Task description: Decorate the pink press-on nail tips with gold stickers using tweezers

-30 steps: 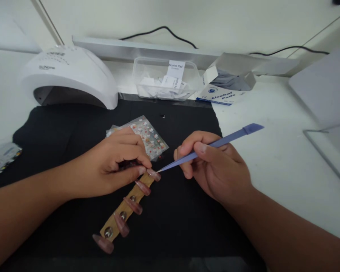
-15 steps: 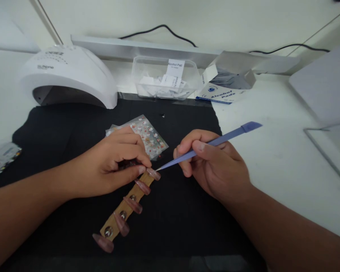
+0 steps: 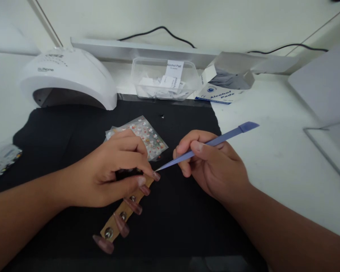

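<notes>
A tan strip (image 3: 124, 210) carrying several long pink false nails (image 3: 133, 206) lies on the black mat (image 3: 184, 223). My left hand (image 3: 113, 170) presses the strip's upper end, thumb and fingers pinched by the top nail (image 3: 155, 176). My right hand (image 3: 215, 166) grips blue tweezers (image 3: 206, 145), whose tip touches that top nail. A clear sticker sheet (image 3: 150, 138) with small coloured designs lies just behind my left hand, partly covered by it.
A white nail lamp (image 3: 68, 77) stands at the back left. A clear plastic tub (image 3: 164, 79) with paper packets and an open alcohol pad box (image 3: 225, 85) sit along the back. White tabletop (image 3: 272, 151) lies right of the mat; another sticker pack (image 3: 1, 158) at far left.
My left hand has slid a little down and forward over the strip, covering more of the top nails. The tweezers tip stays at the top nail.
</notes>
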`<state>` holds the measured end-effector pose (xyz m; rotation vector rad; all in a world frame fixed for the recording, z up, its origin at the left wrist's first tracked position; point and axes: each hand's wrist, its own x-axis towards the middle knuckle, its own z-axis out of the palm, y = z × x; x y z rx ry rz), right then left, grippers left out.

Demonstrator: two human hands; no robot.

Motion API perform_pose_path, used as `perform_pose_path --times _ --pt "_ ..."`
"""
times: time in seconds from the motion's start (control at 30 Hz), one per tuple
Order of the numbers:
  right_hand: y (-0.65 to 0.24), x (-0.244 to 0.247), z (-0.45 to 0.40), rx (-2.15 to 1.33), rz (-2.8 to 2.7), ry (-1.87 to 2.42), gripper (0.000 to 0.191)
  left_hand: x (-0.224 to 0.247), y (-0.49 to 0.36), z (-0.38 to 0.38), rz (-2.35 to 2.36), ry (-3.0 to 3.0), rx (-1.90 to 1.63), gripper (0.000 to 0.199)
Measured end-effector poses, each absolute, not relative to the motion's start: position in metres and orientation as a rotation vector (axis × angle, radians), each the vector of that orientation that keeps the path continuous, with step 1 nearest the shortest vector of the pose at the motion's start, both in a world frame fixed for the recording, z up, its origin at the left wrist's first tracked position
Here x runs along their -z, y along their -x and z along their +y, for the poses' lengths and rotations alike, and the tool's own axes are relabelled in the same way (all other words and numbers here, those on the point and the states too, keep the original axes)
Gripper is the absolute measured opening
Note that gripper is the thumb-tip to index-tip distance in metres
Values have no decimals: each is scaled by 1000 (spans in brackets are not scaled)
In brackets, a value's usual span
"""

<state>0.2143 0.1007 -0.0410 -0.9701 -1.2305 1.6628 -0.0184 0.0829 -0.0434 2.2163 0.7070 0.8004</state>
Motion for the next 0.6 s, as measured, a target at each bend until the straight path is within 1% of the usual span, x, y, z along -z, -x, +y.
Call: perform_pose_path --times 0.27,0.47,0.6 --pt "-213 38 100 -1657 -1233 976 13 43 17 82 734 -2235 -766 18" --pt "-214 41 100 -1654 -1189 953 15 40 14 82 794 -2248 -746 21" --pt "-215 43 102 -1612 -1132 921 17 39 11 80 830 -2246 -756 20"
